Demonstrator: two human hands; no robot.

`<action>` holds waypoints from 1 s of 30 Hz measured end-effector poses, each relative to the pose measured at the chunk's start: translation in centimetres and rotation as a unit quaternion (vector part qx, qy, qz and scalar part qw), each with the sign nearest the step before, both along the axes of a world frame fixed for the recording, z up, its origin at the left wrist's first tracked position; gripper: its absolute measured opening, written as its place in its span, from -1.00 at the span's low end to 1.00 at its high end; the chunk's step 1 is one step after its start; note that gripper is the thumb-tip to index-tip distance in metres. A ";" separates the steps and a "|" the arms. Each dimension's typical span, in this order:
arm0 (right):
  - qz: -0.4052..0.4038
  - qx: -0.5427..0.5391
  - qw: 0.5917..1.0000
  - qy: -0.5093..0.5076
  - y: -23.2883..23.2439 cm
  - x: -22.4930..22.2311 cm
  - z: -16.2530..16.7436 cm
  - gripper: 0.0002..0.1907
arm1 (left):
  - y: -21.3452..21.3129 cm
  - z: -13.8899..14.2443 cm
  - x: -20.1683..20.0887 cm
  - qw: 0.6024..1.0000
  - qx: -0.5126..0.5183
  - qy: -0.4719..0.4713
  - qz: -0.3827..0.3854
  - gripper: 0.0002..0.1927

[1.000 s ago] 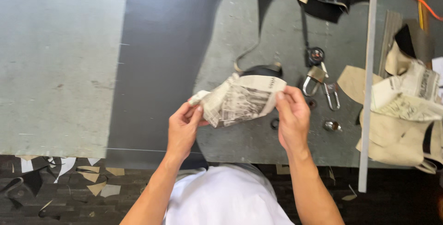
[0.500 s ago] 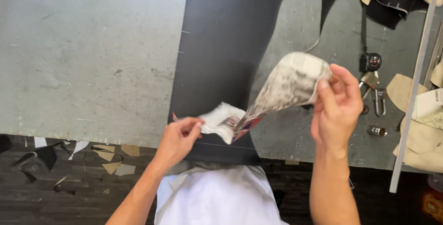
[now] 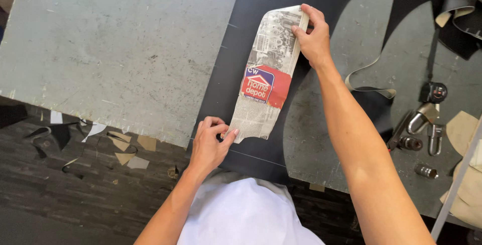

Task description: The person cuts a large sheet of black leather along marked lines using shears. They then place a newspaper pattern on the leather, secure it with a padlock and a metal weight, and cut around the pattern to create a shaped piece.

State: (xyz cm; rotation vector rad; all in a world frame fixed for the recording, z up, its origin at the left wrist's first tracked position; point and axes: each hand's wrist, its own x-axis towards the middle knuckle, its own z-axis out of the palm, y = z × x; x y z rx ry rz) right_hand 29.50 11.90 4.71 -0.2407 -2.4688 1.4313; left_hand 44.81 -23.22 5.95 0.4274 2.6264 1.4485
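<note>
Newsprint strip, folded long and narrow, stretched between my two hands over the black sheet on the desk. My left hand pinches its near corner between thumb and fingers; my right hand pinches the far end. A red and blue patch marks its middle. Right of my arm lie a tan strap and metal tools.

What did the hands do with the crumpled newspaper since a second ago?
The folded strip of newspaper was pulled out straight and laid flat on the black sheet. The right hand moved away to its far end; the left hand pinches the near end. Both kept hold; the metal tools stayed put.
</note>
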 end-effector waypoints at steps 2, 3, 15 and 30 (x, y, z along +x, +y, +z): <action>0.023 0.001 1.000 0.016 -0.5 -0.5 -1.0 -0.41 | 0.0 -0.2 0.0 0.993 0.015 -0.118 -0.002 -0.75; 0.034 0.003 0.999 0.025 -0.5 -0.7 -1.3 -0.39 | -0.1 -0.2 -0.1 0.984 0.024 -0.176 -0.003 -0.75; 0.031 0.137 0.988 0.061 -14.6 10.1 15.5 -0.54 | 6.2 5.6 -7.1 0.960 0.166 0.212 -0.078 0.26; 0.012 -0.279 0.960 0.038 -8.7 16.6 10.4 -0.14 | 10.4 7.9 -16.3 0.749 0.515 -0.349 -0.229 -0.40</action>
